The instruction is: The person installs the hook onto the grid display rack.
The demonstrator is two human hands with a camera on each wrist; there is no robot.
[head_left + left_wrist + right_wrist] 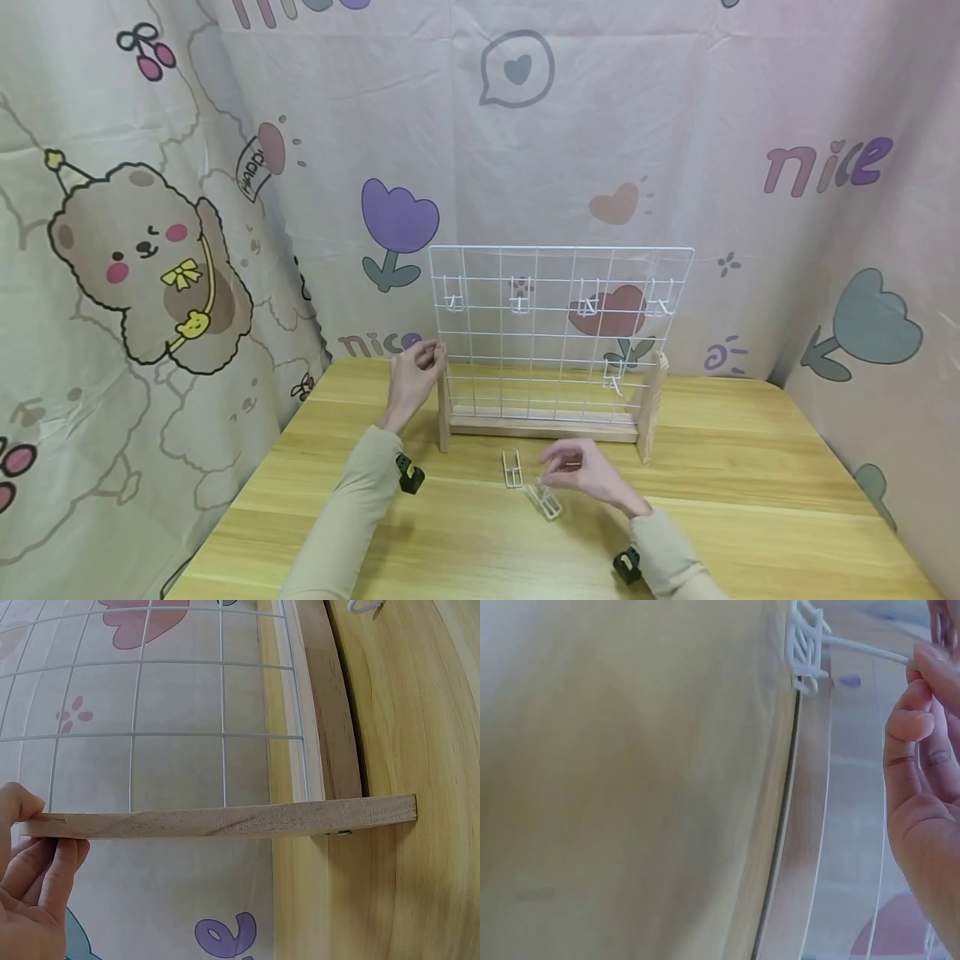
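Note:
A white wire grid [540,333] stands upright in a wooden base on the table. My left hand [416,375] pinches the top of its left wooden post [225,821], thumb on one face and fingers on the other. In front of the base, my right hand [588,471] pinches the prong of a white wire hook [806,649] between thumb and fingertip. From the head view, white hook wire [547,502] shows just below that hand; whether it touches the table I cannot tell. Beside it, another white hook [512,469] lies on the table.
Several white hooks hang on the grid: a row near the top, including one at the upper left [453,302], and one lower right [613,379]. The right wooden post [651,408] stands behind my right hand. A patterned curtain [525,150] hangs behind the table [750,467].

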